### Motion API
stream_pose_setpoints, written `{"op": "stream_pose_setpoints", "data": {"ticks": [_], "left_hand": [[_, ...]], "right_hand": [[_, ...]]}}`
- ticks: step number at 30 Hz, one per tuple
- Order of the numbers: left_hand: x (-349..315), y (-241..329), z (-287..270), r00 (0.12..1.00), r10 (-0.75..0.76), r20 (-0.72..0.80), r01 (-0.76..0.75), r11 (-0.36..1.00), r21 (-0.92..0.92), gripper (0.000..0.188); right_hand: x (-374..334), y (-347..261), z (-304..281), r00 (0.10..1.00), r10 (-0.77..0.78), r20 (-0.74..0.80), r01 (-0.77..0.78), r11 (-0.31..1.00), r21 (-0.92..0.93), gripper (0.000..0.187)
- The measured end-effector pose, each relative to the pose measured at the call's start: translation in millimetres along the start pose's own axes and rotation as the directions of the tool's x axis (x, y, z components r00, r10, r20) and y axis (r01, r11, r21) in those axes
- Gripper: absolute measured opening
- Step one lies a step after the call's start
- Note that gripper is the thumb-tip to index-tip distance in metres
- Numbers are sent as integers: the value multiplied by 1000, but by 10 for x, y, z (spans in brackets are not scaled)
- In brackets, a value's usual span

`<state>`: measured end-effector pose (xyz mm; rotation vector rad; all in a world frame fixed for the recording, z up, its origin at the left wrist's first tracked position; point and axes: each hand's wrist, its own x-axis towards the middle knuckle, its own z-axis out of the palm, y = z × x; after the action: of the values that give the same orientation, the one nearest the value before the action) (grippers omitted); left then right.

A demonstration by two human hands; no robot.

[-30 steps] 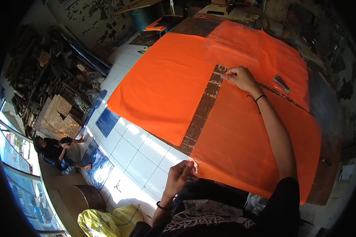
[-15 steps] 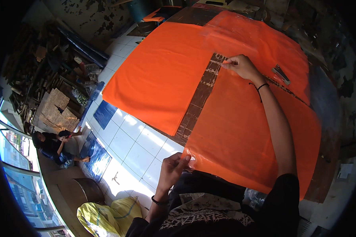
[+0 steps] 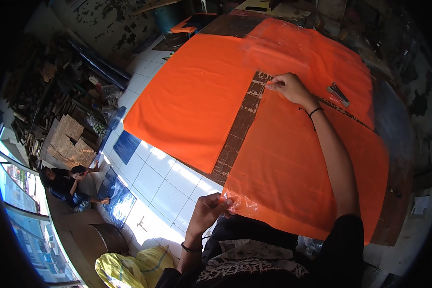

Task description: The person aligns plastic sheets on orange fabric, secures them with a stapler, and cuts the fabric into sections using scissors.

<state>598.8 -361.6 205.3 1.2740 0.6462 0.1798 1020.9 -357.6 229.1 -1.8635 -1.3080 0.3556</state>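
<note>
A clear plastic sheet (image 3: 247, 205) lies over an orange cloth (image 3: 302, 158) on the near right of a brown-topped table (image 3: 240, 129). My left hand (image 3: 207, 213) pinches the sheet's near left corner at the table's front edge, where the plastic shines and creases. At the far left corner of the same piece, my right hand (image 3: 293, 89) is closed with thumb and fingers together; its forearm crosses above the cloth. Whether cloth is caught along with the plastic in either pinch, I cannot tell. A small metal tool (image 3: 339, 94) rests beyond my right wrist.
Another orange cloth (image 3: 187, 101) covers the table's left side, and a plastic-covered orange piece (image 3: 307, 53) lies at the far right. A person (image 3: 72, 185) sits on the left. A yellow sack (image 3: 134, 269) stands on the tiled floor (image 3: 158, 182); scrap wood (image 3: 48, 101) is piled behind.
The whole view has shifted slightly. Both hands keep their pinch at the same corners, and the plastic by my left hand shows more shiny creases.
</note>
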Motion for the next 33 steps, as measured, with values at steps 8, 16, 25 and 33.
{"op": "stream_pose_setpoints", "data": {"ticks": [8, 16, 25, 33], "left_hand": [[182, 1125, 250, 977, 214, 19, -92, 334, 938, 26], [1359, 727, 596, 573, 553, 605, -561, -274, 781, 58], [1526, 675, 647, 645, 578, 500, -465, -222, 857, 59], [1485, 740, 593, 647, 577, 498, -561, -82, 824, 58]], "right_hand": [[-111, 160, -134, 998, -21, -58, 17, 997, -73, 32], [-148, -60, 4, 999, 27, -43, -29, 999, -26, 34], [-114, -33, 1, 995, 17, -103, -18, 1000, -10, 33], [-97, -40, -108, 995, 78, -64, -81, 996, -40, 31]]}}
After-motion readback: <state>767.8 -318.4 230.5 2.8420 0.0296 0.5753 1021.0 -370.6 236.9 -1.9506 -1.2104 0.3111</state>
